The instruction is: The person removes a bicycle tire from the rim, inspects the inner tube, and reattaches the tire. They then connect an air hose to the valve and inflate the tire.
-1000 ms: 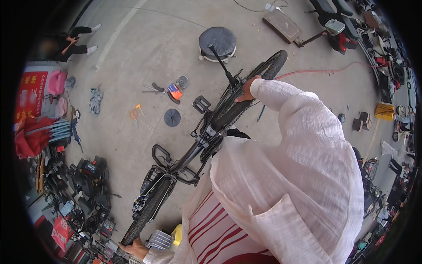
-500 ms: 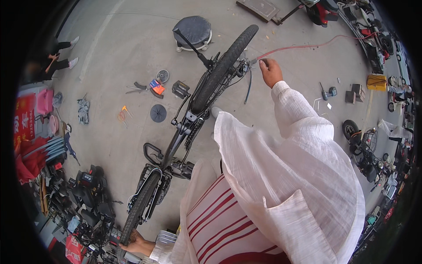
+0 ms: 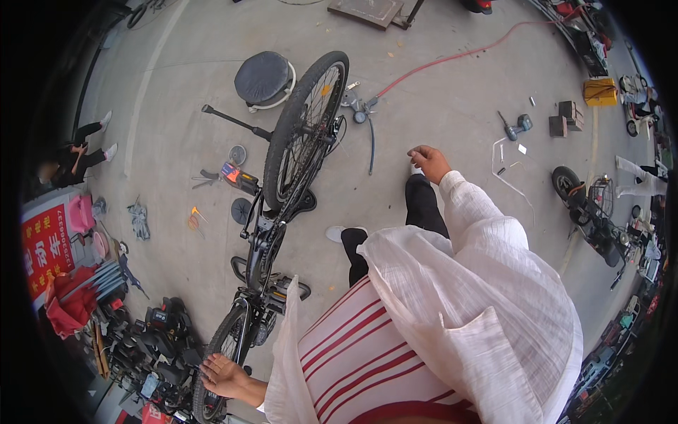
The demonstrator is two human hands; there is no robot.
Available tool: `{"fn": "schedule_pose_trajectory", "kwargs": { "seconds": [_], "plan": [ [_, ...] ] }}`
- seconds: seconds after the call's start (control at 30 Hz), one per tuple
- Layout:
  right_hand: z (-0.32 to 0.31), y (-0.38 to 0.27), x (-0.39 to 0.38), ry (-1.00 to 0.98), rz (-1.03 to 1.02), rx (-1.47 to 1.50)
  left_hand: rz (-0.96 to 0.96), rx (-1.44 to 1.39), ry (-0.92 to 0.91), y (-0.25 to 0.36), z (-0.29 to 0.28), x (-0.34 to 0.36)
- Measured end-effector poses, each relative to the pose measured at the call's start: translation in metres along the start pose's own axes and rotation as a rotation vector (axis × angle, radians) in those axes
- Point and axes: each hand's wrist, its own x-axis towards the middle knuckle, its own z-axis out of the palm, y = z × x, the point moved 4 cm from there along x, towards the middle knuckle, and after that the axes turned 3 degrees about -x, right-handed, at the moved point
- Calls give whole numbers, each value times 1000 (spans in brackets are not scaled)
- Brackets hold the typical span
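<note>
A black bicycle [image 3: 263, 244] stretches from the far middle to the lower left, seemingly upside down with its wheels up. Spokes and an orange reflector show in its far wheel [image 3: 277, 141], beside a kickstand [image 3: 236, 123] that sticks out left. My left hand [image 3: 224, 374] is over the near wheel [image 3: 201, 389], fingers apart, nothing gripped; whether it touches the tyre I cannot tell. Off to the bicycle's right, my right hand [image 3: 431, 162] hangs in the air above my shoe, fingers loosely bent and holding nothing. A gauge-type air inflator [image 3: 360, 112] on a red hose [image 3: 438, 62] lies beyond it.
Left of the bicycle are a round stool [image 3: 261, 78], an orange-and-blue box [image 3: 239, 177] and a black disc [image 3: 241, 210]. On the right lie a cordless drill [image 3: 519, 127] and a yellow box [image 3: 600, 92]. Parked scooters [image 3: 162, 332] crowd the lower left. A person [image 3: 78, 155] sits far left.
My left hand's fingers have come off their grip on the near tyre and spread. My right hand has drawn back from beside the far wheel. That wheel now shows more of its side.
</note>
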Motion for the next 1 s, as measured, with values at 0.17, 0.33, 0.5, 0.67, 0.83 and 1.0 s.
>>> {"fn": "schedule_pose_trajectory", "kwargs": {
  "seconds": [0.17,0.33,0.5,0.67,0.83,1.0],
  "plan": [
    [-83,39,66,-136,-36,-131,-50,120,-313,-121,80,-140],
    [-135,61,145,-191,-58,-339,-319,191,-400,-261,129,-235],
    [-156,19,217,-218,-93,-329,-437,373,-540,-347,213,-286],
    [-126,-50,294,-185,-246,-237,-352,632,-623,-439,266,-271],
    [-94,-79,388,-127,-431,-358,654,1197,-874,-483,360,-253],
    [-15,-72,483,-185,-733,-488,1209,1726,-919,-552,434,-228]
  ]
}}
